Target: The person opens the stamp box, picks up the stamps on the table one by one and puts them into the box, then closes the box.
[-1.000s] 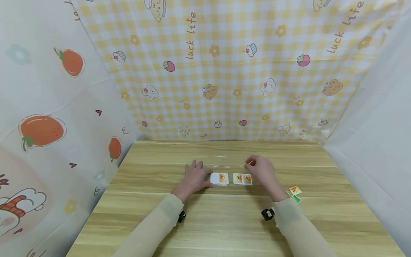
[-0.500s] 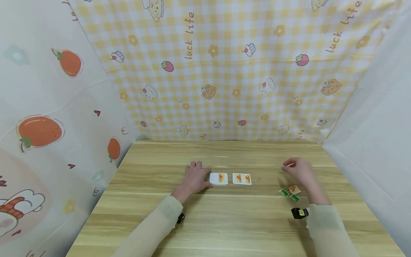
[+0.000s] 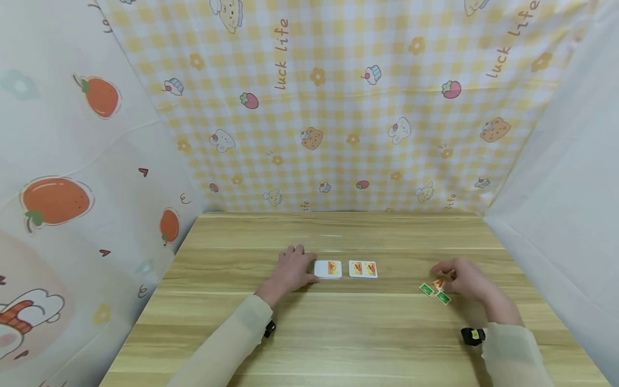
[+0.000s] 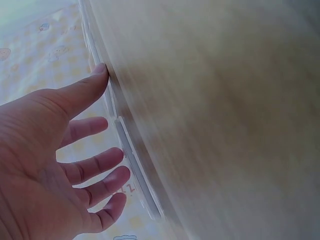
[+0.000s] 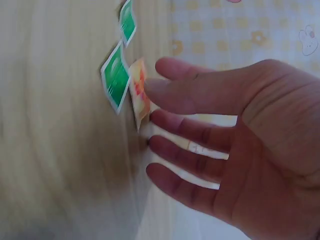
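Note:
In the head view my left hand (image 3: pixel 290 270) rests on the table with thumb and forefinger spread at the left end of a white card (image 3: pixel 321 269), which has one orange picture on its right half. Beside that lies a second white card (image 3: pixel 362 269) with two orange pictures. My right hand (image 3: pixel 468 279) is low over a small orange picture tile (image 3: pixel 438 284), partly hidden by the fingers. The right wrist view has the thumb right at the tile's (image 5: pixel 139 92) edge, other fingers extended. Two small green tiles (image 3: pixel 426 289) (image 3: pixel 443 297) lie next to it.
The wood-grain table (image 3: pixel 338 333) ends at a yellow checked cloth (image 3: pixel 338 161) behind. Pale cloths hang at both sides. Thin shiny lines, like edges of clear plastic, show on the table behind the left card. A small black camera (image 3: pixel 472 336) sits at my right wrist.
My right hand has moved from behind the two-picture card rightward, then down to the small tiles. The green tiles have come into fuller view. My left hand has stayed at its card.

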Available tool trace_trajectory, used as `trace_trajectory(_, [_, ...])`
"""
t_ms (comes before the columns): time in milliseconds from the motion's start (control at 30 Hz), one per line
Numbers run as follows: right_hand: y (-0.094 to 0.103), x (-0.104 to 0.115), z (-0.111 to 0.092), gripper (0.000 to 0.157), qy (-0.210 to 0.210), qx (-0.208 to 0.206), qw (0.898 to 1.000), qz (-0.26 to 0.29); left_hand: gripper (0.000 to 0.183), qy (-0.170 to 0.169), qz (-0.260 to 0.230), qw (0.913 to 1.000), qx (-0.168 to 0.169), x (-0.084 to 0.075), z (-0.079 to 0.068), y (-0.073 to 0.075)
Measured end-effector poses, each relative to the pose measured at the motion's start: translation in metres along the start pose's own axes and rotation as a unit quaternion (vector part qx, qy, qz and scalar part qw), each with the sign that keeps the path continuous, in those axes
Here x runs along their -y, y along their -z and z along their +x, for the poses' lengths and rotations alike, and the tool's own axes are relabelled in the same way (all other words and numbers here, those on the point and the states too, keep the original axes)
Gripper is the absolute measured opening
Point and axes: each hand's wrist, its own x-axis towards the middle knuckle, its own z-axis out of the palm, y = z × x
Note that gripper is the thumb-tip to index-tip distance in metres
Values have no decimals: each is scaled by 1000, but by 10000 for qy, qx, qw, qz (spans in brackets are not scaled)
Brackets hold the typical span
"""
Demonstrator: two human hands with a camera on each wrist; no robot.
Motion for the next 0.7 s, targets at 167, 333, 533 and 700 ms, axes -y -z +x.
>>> trace_trajectory(167, [-4, -6, -3, 39, 214, -29, 9996, -153, 66, 60, -90, 9999, 11, -1, -1, 2])
trace_trajectory(333, [-7, -10, -2, 35, 229, -188, 9990, -320, 65, 33, -166, 9999, -22, -1, -1, 3])
trace_trajectory(533, [-9, -14, 0, 27, 206, -371, 9977, -538, 63, 14, -178, 9998, -2, 1, 0, 4])
trace_trajectory(700, [-11, -16, -1, 17, 223, -638, 9944, -809, 61, -62, -259, 9996, -10, 2, 1, 4])
